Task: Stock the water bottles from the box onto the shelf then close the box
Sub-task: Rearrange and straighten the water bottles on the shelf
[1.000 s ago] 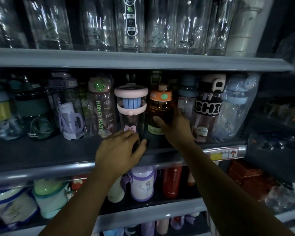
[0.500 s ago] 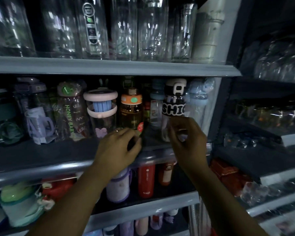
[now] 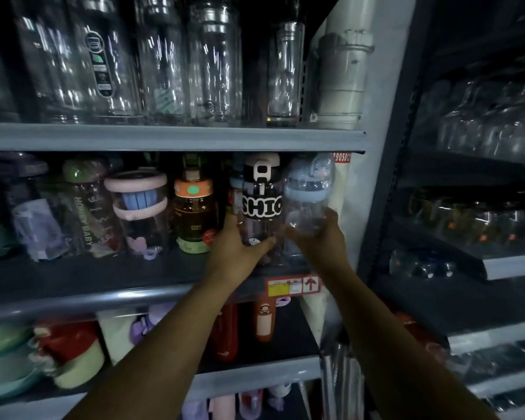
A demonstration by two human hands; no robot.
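On the middle shelf (image 3: 109,294) stands a row of water bottles. My left hand (image 3: 238,253) grips the base of the clear bottle with the black "SHIO" band (image 3: 261,204). My right hand (image 3: 322,237) holds the lower part of the blue-lidded bottle in clear wrap (image 3: 309,189), at the right end of the row. Left of them stand an orange-lidded amber bottle (image 3: 194,213), a pink-ringed cup (image 3: 138,207) and a "HONEY BABY" bottle (image 3: 84,207). The box is out of view.
Tall clear glass bottles (image 3: 164,56) fill the top shelf. The lower shelf holds red, purple and cream bottles (image 3: 225,331). A white pipe (image 3: 341,74) runs behind the shelf's right post. A second shelving unit (image 3: 482,262) with glassware stands to the right.
The view swung right. My left hand left the shelf edge by the pink cup and took the "SHIO" bottle. My right hand moved from that bottle to the blue-lidded one.
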